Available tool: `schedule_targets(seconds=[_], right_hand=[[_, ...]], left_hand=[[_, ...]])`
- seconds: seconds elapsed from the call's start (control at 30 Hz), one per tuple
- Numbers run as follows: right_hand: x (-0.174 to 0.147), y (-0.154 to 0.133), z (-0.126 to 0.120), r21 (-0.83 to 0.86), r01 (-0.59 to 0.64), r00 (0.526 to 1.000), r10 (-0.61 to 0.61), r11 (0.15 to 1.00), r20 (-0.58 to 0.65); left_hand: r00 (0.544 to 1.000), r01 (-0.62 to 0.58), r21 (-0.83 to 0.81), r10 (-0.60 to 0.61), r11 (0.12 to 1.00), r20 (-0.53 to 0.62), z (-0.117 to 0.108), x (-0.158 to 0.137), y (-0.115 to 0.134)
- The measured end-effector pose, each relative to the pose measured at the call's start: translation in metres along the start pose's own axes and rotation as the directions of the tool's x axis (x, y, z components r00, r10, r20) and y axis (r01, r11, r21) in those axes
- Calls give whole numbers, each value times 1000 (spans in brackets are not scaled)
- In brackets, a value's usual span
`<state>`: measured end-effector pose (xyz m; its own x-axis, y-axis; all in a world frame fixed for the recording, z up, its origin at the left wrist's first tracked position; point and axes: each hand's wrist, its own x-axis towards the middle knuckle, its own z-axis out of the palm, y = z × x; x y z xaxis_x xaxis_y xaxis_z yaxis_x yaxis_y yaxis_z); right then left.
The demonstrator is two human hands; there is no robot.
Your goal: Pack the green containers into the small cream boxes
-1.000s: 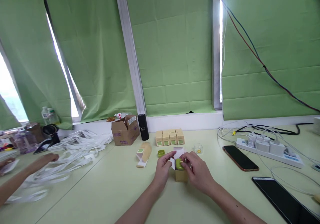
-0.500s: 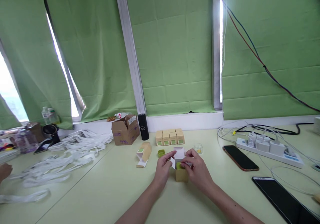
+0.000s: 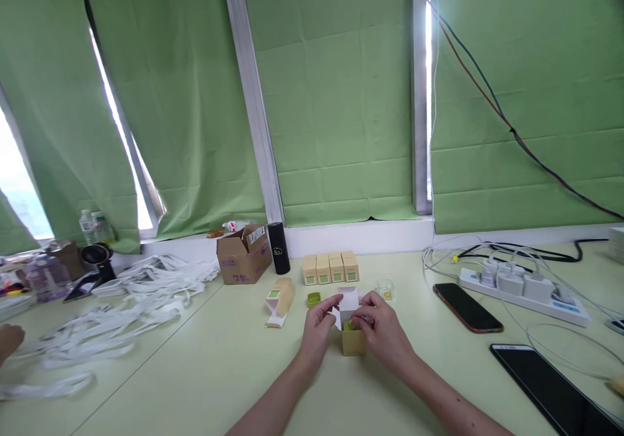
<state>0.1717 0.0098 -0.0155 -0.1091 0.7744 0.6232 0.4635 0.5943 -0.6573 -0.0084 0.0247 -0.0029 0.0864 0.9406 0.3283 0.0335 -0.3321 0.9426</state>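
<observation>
A small kraft cardboard box [image 3: 353,343] stands upright on the table with its white-lined lid [image 3: 348,297] raised. My left hand [image 3: 316,333] is closed on a white side flap of this box between thumb and index finger. At the box's mouth my right hand [image 3: 383,324] pinches a green piece [image 3: 348,325] that sits partly inside; its full shape is hidden by the fingers and walls. Just behind my left hand lies a green square tray-like piece [image 3: 313,299]. A small clear container [image 3: 385,289] with something yellow in it rests beyond my right hand.
Several closed kraft boxes [image 3: 330,268] stand in a row behind. An opened kraft box [image 3: 280,301] lies left, near a brown carton [image 3: 244,255] and black cylinder [image 3: 278,247]. Phones [image 3: 468,307] and a power strip [image 3: 524,295] are right; white straps [image 3: 127,319] and another person's hand [image 3: 10,341] left.
The green piece sits slightly lower in the box under my right fingers. My left hand keeps its place at the flap. The other person's hand at far left has shifted slightly.
</observation>
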Motion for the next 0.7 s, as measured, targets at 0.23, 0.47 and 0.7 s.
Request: schedule_targets(seconds=[0.23,0.47,0.7], right_hand=[[2,5,-2,369,-69,981,131,927,-146],[2,22,2,450,-239,919,351,861,-183],[0,23,9,480,-316,895,425,818,-136]], left_hand=[[1000,7,-40,-7,999,7,1,-1,0],[999,21,-137,-17,990,32,2,-2,-1],[999,12,-125,-8,992,38,1,3,-11]])
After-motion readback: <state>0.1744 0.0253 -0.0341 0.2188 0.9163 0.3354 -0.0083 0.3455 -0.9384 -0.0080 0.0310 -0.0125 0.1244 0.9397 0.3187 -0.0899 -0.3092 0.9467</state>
